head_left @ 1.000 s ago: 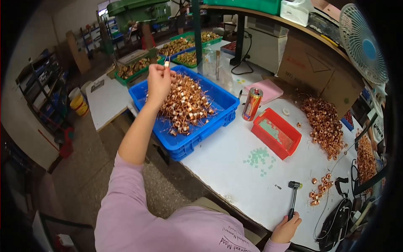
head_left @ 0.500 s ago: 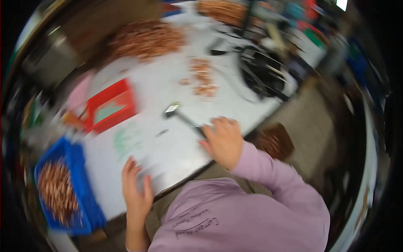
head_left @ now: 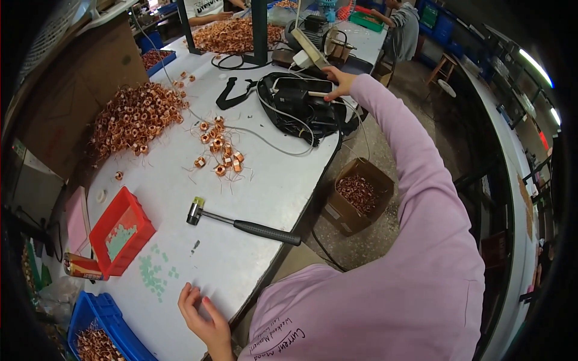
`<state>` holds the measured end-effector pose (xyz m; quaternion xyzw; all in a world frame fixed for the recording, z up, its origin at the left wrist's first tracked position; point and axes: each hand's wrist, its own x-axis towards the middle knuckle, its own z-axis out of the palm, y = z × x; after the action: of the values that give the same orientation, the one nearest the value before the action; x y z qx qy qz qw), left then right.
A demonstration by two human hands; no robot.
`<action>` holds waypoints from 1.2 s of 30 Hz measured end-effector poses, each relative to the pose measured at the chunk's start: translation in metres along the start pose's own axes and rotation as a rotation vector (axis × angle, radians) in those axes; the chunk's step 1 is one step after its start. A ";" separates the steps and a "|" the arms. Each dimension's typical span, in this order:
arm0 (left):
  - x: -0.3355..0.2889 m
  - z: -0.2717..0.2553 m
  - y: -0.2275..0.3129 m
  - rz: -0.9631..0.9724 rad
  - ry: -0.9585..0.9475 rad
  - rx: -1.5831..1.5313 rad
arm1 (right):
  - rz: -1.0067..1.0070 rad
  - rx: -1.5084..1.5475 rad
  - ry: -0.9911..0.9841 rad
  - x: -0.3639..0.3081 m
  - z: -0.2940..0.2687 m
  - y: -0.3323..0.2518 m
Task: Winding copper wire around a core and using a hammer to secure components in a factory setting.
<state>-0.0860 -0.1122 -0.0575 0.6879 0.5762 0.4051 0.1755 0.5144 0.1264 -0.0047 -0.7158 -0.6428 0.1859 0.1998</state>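
Observation:
My right hand (head_left: 341, 83) reaches out to the far right side of the white table, thumb and forefinger apart. It is at the edge of a black strap bag (head_left: 289, 123) with a black box (head_left: 294, 98) and grey cables on it. The end of a beige power strip (head_left: 309, 48) lies by the fingertips; I see nothing gripped. My left hand (head_left: 206, 319) rests at the near table edge, fingers loosely spread and holding nothing. Between the hands lies a hammer (head_left: 241, 226) with a black grip, its head beside small green squares (head_left: 155, 274).
Copper coils form a large heap (head_left: 135, 117) and a small group (head_left: 220, 147). A red tray (head_left: 133, 245) and a blue bin (head_left: 114, 319) stand at left. A cardboard box (head_left: 337, 218) of copper pieces is on the floor. A person (head_left: 402, 33) sits at the far end.
My right hand has left the hammer handle and moved far forward to the black bag. The hammer stays on the table. My left hand remains near the front edge, and the view has shifted.

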 end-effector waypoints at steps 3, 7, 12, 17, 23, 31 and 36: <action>-0.001 -0.002 -0.002 -0.028 0.027 -0.008 | 0.152 0.029 -0.089 0.006 -0.003 -0.038; -0.001 -0.002 -0.003 -0.057 0.042 -0.035 | 0.254 0.134 -0.134 0.005 -0.006 -0.044; 0.006 0.004 -0.005 -0.071 0.022 -0.069 | 0.029 -0.062 0.186 -0.013 -0.038 -0.072; 0.010 0.001 -0.009 -0.064 -0.011 -0.101 | 0.015 -0.100 0.368 -0.012 -0.089 -0.096; 0.009 0.011 -0.031 0.074 0.152 -0.076 | -0.249 0.060 0.789 -0.007 -0.139 -0.140; 0.000 0.007 -0.033 -0.066 0.121 -0.238 | -0.537 0.762 0.657 0.080 -0.182 -0.305; 0.004 0.007 -0.033 -0.094 0.143 -0.254 | -0.294 0.539 0.826 0.145 -0.151 -0.388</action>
<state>-0.1018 -0.0974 -0.0838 0.6017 0.5629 0.5140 0.2385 0.2799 0.2994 0.3266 -0.5544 -0.5334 0.0165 0.6387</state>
